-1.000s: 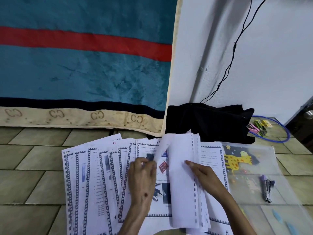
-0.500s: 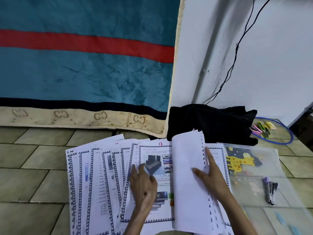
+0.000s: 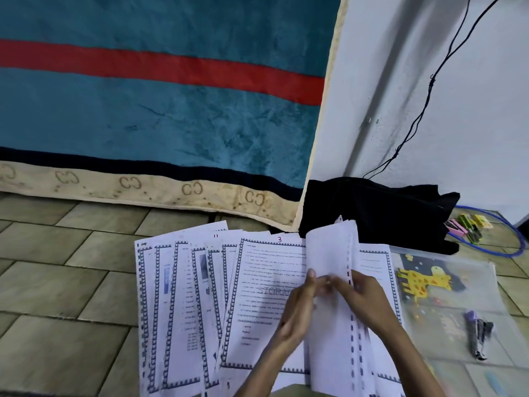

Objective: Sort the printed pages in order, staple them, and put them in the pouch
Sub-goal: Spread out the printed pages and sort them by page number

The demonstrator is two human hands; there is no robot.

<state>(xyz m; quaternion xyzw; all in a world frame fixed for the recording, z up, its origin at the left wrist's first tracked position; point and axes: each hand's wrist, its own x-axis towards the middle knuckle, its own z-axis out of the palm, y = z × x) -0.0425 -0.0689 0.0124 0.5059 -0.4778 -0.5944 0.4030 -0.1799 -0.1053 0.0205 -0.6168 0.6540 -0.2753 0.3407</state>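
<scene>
Since a moment ago the page marked 13 has given way to page 3 (image 3: 264, 282) atop the floor fan — both hands, left hand (image 3: 297, 308) and right hand (image 3: 363, 299), now pinch the upright turned sheets (image 3: 329, 253). The stapler (image 3: 476, 336) lies on the clear giraffe pouch (image 3: 446, 282) at right — whether inside it, I cannot tell.

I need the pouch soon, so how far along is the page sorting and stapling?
Early. Done: several pages lie fanned on the floor, page 3 face up on top. In hand: the left hand and right hand pinch sheets of the raised stack, apparently still sorting. Left: the stapler lies untouched on the giraffe pouch, which looks to hold no pages.
</scene>
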